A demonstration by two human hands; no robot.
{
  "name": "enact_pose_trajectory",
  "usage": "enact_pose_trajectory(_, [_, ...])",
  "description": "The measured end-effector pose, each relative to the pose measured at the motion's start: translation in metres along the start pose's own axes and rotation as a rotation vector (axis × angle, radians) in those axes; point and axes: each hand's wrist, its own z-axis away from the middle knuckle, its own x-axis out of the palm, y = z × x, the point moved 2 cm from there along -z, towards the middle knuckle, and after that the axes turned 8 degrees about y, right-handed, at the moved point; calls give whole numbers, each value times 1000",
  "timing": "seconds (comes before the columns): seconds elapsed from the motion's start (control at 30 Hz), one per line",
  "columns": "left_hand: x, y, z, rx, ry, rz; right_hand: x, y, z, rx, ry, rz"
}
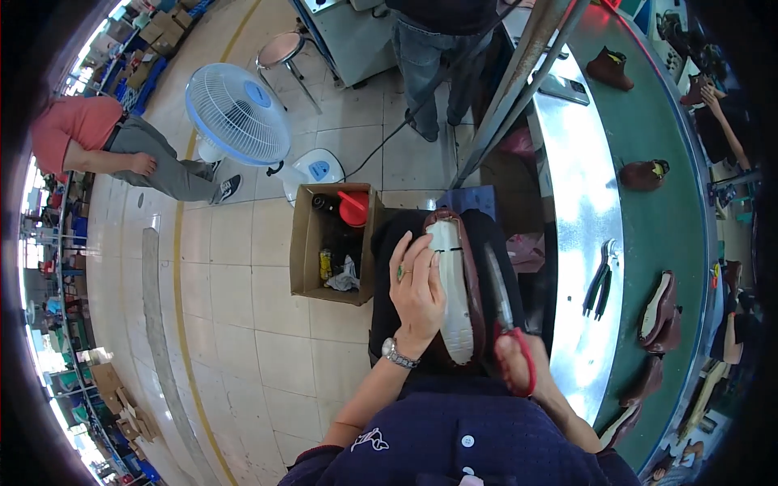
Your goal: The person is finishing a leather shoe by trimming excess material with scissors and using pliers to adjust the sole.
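Observation:
Sole up across my lap lies a brown shoe [472, 279], with a pale sole [459, 312] crossed by a short dark mark near its far end. Over the shoe's left edge is my left hand [417, 287], its fingers stretched out and slightly apart, some fingertips touching or just above the sole. My right hand [512, 360] is closed round the red handle loops of scissors [500, 296], to the right of the shoe. The blades point away from me and look a little blurred.
A cardboard box [332, 296] with a red container stands left of my legs. Pliers [600, 279] lie on the metal bench [579, 211] at right; beyond it, brown shoes [656, 312] sit on a green belt [624, 117]. A fan [237, 113] and two people are farther off.

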Motion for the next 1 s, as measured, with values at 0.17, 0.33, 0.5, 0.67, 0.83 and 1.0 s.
enact_pose_trajectory(0.17, [-7,-1,-13,25,-85,14,-94,15,-73,-347,537,391])
enact_pose_trajectory(0.33, [3,-3,0,-190,-1,114,-176,32,-170,-225,946,726])
enact_pose_trajectory(0.5, [1,4,1,-177,49,118,-167,19,-187,-384,996,823])
enact_pose_trajectory(0.67, [-43,28,-57,213,498,376,-10,9,-70,-476,-102,102])
enact_pose_trajectory(0.83, [-87,-10,-120,28,573,-27,33,56,-56,-60,-505,-421])
enact_pose_trajectory(1.0, [-87,-228,-61,-340,-73,-535,16,47,-63,-137,-495,-262])
